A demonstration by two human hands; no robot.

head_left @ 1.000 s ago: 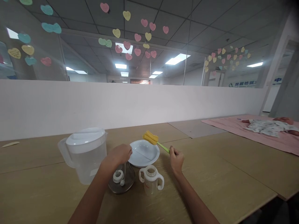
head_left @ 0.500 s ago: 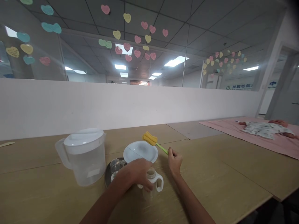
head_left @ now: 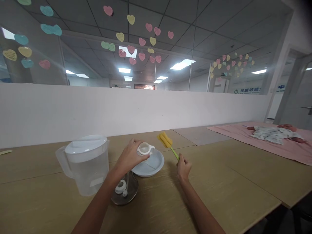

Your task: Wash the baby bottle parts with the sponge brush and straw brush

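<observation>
My left hand [head_left: 130, 155] is closed around a baby bottle [head_left: 145, 149] with white handles, its open mouth facing me, above the near side of a white bowl [head_left: 154, 166]. Most of the bottle's body is hidden by the hand. My right hand [head_left: 184, 167] grips the thin green handle of a yellow sponge bottle brush [head_left: 165, 140], sponge end up, right of the bowl and apart from the bottle. Below my left wrist, a round metal tray [head_left: 131, 192] carries a white bottle collar [head_left: 120, 186] and a thin straw-like tube with a white end.
To the left stands a lidded clear plastic pitcher [head_left: 89, 172]. A pink cloth [head_left: 234, 133] at the far right bears a doll-like figure [head_left: 269, 135] in patterned clothes. A white wall [head_left: 136, 107] with glass above borders the table [head_left: 214, 188] at the back.
My left hand has lifted the bottle from the near table and tilted it over the bowl. The brush has shifted slightly right and turned more upright.
</observation>
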